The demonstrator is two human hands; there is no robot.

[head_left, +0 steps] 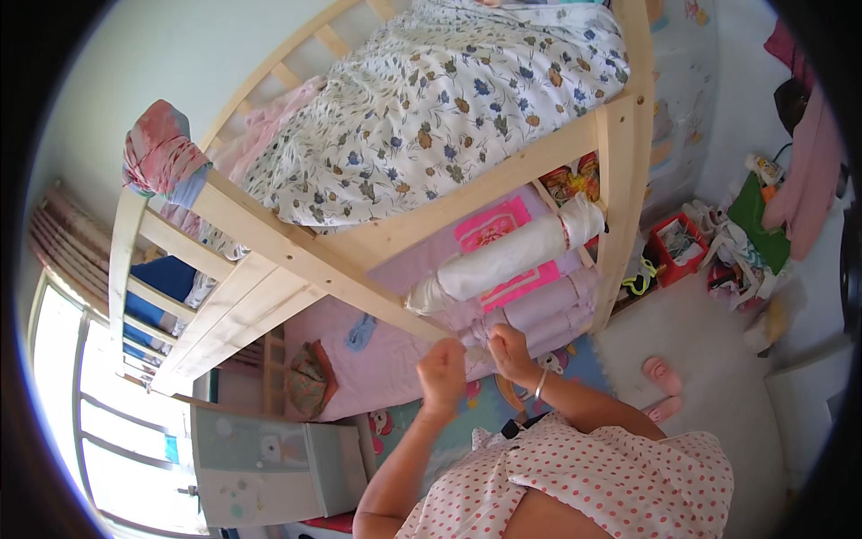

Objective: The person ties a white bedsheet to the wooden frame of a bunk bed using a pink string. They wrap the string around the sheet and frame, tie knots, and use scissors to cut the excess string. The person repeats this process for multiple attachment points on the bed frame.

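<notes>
My left hand (442, 373) is closed in a fist in front of the edge of the lower bunk. Close beside it, my right hand (514, 355), with a bracelet at the wrist, is curled closed too. Whatever the fingers may hold is hidden or too small to make out. Just beyond the hands lie pale lilac folded bedding (548, 314) and a long white rolled bundle (507, 260) in a fabric wrap. Bright pink printed pieces (494, 225) show on the lilac sheet behind the bundle.
A wooden bunk bed frame (530, 189) rises ahead, its post and ladder to the left. Floral bedding (431, 117) covers the upper bunk. A small cabinet (260, 458) stands at left. Pink slippers (663, 375), a red box (675, 247) and heaped clothes lie right, above a colourful mat (494, 400).
</notes>
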